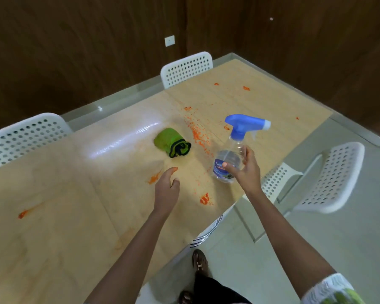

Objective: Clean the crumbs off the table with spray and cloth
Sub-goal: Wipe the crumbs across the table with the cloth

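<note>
My right hand [242, 170] is spread beside the bottle [233, 159], thumb in front of the label and fingers at the far side; I cannot tell whether they touch it yet, and nothing is gripped. To do this well I should close round the clear body low on the neck, so my forefinger can reach the trigger, and lift straight up so it does not tip toward the table [53, 227] edge just right of my wrist. My left hand [167, 185] hovers loose and half curled, holding nothing; it should go forward to the cloth [171, 142], which lies just beyond its fingertips.

The bottle stands upright, clear plastic with a blue trigger head, white nozzle pointing right, and a blue label. The cloth is green with a dark hem, bunched into a roll. Orange crumbs [199, 137] lie thickest between cloth and bottle, beyond both hands, with smears nearer me.
</note>
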